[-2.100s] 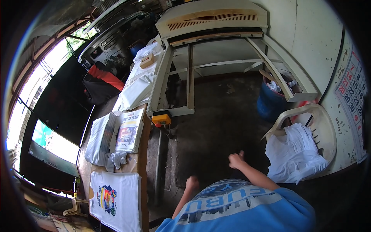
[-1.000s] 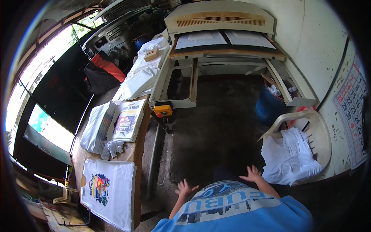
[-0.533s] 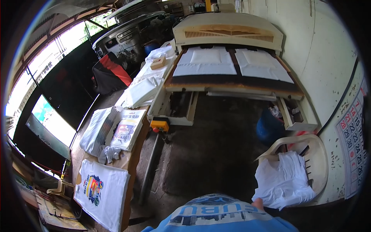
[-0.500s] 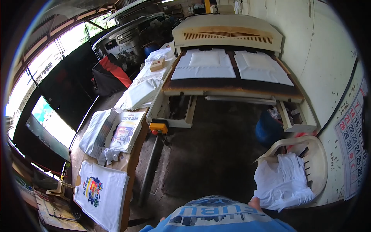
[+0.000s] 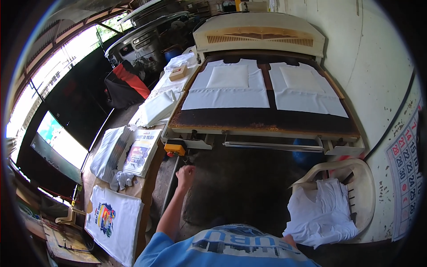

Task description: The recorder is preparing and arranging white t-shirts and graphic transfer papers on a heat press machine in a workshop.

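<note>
My left hand (image 5: 186, 175) is raised over the floor, its fingers curled into a fist with nothing visible in them. Just ahead of it is a yellow control box (image 5: 175, 147) with a red button. Two white shirts, a left one (image 5: 224, 99) and a right one (image 5: 307, 101), lie flat on the dark press bed (image 5: 267, 121). Each has a pale rectangular pad or sheet, left (image 5: 227, 76) and right (image 5: 299, 79), on or under its upper part. My right hand (image 5: 289, 240) barely shows beside my blue shirt, near white cloth on a chair; its fingers are hidden.
A cream press hood (image 5: 262, 26) stands behind the bed. On the left, a long table (image 5: 141, 191) bears printed shirts (image 5: 109, 218), folded white cloth and a small cardboard box (image 5: 178, 73). The plastic chair (image 5: 365, 187) stands at right, near a blue drum (image 5: 307, 153).
The press bed with both shirts has slid out toward me from the hood. My left arm has come up and forward, near the control box.
</note>
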`<action>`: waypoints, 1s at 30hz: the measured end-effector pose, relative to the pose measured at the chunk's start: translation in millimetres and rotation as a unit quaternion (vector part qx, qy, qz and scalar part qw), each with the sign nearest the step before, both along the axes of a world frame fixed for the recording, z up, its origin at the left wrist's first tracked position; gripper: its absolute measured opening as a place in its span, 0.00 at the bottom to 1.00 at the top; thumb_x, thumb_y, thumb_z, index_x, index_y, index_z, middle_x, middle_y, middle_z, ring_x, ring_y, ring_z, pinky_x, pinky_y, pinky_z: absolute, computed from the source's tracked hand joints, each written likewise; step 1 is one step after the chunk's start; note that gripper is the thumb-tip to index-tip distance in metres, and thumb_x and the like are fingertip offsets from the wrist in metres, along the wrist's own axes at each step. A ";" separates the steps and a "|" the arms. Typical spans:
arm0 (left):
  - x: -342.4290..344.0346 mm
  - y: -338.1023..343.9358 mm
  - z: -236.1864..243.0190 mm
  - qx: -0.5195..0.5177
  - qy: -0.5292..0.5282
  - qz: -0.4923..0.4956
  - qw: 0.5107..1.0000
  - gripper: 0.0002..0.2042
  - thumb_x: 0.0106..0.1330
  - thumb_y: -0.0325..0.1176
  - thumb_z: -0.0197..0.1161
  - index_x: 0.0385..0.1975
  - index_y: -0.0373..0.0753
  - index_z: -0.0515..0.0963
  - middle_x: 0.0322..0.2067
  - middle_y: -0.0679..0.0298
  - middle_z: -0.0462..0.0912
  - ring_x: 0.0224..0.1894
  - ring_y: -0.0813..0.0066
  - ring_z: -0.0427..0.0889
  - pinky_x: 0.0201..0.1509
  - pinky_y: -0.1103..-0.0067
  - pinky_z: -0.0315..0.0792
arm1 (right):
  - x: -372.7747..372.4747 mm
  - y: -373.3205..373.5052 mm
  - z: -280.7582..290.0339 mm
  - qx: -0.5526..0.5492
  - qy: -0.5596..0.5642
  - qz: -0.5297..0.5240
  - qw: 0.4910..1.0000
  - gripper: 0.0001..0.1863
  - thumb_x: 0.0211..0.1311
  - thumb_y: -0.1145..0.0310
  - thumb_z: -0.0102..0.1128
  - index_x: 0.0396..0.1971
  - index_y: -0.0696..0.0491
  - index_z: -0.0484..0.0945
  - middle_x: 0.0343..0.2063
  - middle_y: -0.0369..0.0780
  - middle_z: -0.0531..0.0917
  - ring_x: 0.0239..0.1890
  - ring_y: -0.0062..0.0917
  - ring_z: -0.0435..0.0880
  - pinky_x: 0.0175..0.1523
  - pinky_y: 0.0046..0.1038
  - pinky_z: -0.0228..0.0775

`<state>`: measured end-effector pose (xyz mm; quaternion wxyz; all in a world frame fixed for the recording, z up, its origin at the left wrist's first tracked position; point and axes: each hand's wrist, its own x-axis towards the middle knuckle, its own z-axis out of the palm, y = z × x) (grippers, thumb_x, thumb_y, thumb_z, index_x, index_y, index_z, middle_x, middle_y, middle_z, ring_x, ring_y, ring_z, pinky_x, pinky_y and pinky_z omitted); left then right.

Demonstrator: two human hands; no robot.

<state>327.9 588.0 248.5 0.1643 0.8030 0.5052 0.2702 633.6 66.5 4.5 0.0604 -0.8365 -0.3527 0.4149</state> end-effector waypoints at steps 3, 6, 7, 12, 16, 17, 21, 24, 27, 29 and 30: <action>1.5 43.0 26.3 0.083 -0.032 0.038 0.995 0.04 0.50 0.33 0.57 0.24 0.46 0.78 0.26 0.64 0.78 0.33 0.67 0.77 0.35 0.66 0.65 | -16.8 -48.3 -10.1 -0.092 0.013 -0.069 0.993 0.14 0.34 0.61 0.62 0.22 0.55 0.80 0.27 0.45 0.80 0.34 0.37 0.79 0.40 0.32 0.70; 2.5 100.3 50.7 0.054 -0.068 0.084 0.993 0.06 0.50 0.36 0.57 0.25 0.46 0.79 0.22 0.64 0.78 0.29 0.66 0.77 0.34 0.67 0.66 | -30.5 -59.4 -8.4 -0.117 0.009 -0.106 0.987 0.14 0.35 0.62 0.62 0.22 0.56 0.80 0.26 0.45 0.80 0.33 0.37 0.79 0.40 0.32 0.71; 5.5 121.3 58.3 0.067 -0.068 0.096 0.991 0.07 0.51 0.37 0.57 0.26 0.46 0.79 0.23 0.64 0.78 0.30 0.66 0.77 0.34 0.67 0.66 | -34.7 -55.7 -8.4 -0.113 0.008 -0.112 0.987 0.14 0.35 0.62 0.62 0.22 0.56 0.80 0.26 0.45 0.80 0.33 0.37 0.79 0.39 0.32 0.71; 29.9 227.8 80.7 0.042 -0.002 0.131 0.991 0.10 0.53 0.40 0.56 0.31 0.47 0.79 0.31 0.61 0.78 0.39 0.62 0.75 0.43 0.66 0.65 | -51.0 14.7 -16.3 0.006 -0.042 -0.042 0.998 0.14 0.37 0.62 0.61 0.23 0.56 0.79 0.26 0.46 0.80 0.33 0.37 0.80 0.39 0.32 0.71; 45.0 294.9 72.0 0.027 0.050 0.154 0.986 0.13 0.54 0.44 0.55 0.34 0.44 0.78 0.38 0.58 0.77 0.47 0.57 0.70 0.51 0.60 0.59 | -85.2 103.2 16.4 0.085 -0.028 -0.184 0.979 0.11 0.40 0.64 0.59 0.23 0.57 0.79 0.25 0.46 0.80 0.31 0.37 0.80 0.38 0.31 0.71; 48.2 308.3 70.3 -0.007 0.076 0.145 0.986 0.16 0.55 0.45 0.54 0.35 0.42 0.78 0.40 0.57 0.76 0.48 0.59 0.70 0.53 0.55 0.56 | -96.6 125.3 31.7 0.097 -0.007 -0.271 0.958 0.10 0.42 0.65 0.58 0.23 0.57 0.79 0.25 0.46 0.80 0.31 0.37 0.80 0.37 0.31 0.71; 68.1 342.2 64.7 -0.010 0.155 0.135 0.979 0.16 0.54 0.45 0.54 0.36 0.41 0.78 0.42 0.58 0.76 0.50 0.62 0.69 0.56 0.60 0.54 | -135.1 173.8 86.0 0.146 -0.012 -0.286 0.947 0.11 0.45 0.65 0.58 0.26 0.57 0.79 0.26 0.46 0.80 0.33 0.34 0.80 0.39 0.29 0.70; 82.6 353.1 61.5 0.018 0.212 0.132 0.968 0.13 0.55 0.41 0.54 0.33 0.42 0.79 0.39 0.59 0.77 0.48 0.63 0.71 0.56 0.63 0.54 | -161.8 172.8 103.3 0.112 -0.044 -0.321 0.940 0.10 0.42 0.66 0.57 0.22 0.56 0.79 0.25 0.45 0.80 0.30 0.36 0.80 0.36 0.30 0.71; 91.3 364.3 59.8 0.024 0.271 0.116 0.955 0.09 0.54 0.35 0.54 0.31 0.43 0.79 0.35 0.61 0.79 0.45 0.67 0.73 0.55 0.67 0.55 | -187.3 156.0 124.3 0.105 -0.026 -0.323 0.940 0.09 0.42 0.65 0.56 0.20 0.56 0.78 0.23 0.46 0.79 0.30 0.36 0.80 0.35 0.30 0.71; 93.4 370.7 58.8 0.025 0.262 0.112 0.958 0.09 0.53 0.34 0.53 0.31 0.43 0.78 0.36 0.62 0.79 0.45 0.67 0.74 0.54 0.67 0.55 | -204.8 146.5 146.4 0.149 -0.003 -0.382 0.912 0.09 0.42 0.65 0.56 0.20 0.56 0.78 0.23 0.46 0.79 0.30 0.36 0.79 0.35 0.31 0.71; 94.8 372.8 58.7 0.017 0.262 0.106 0.959 0.09 0.52 0.33 0.53 0.32 0.43 0.77 0.36 0.62 0.79 0.45 0.67 0.74 0.53 0.67 0.56 | -217.3 143.7 157.6 0.226 0.024 -0.447 0.865 0.09 0.42 0.65 0.56 0.20 0.56 0.78 0.23 0.46 0.79 0.29 0.36 0.79 0.36 0.31 0.71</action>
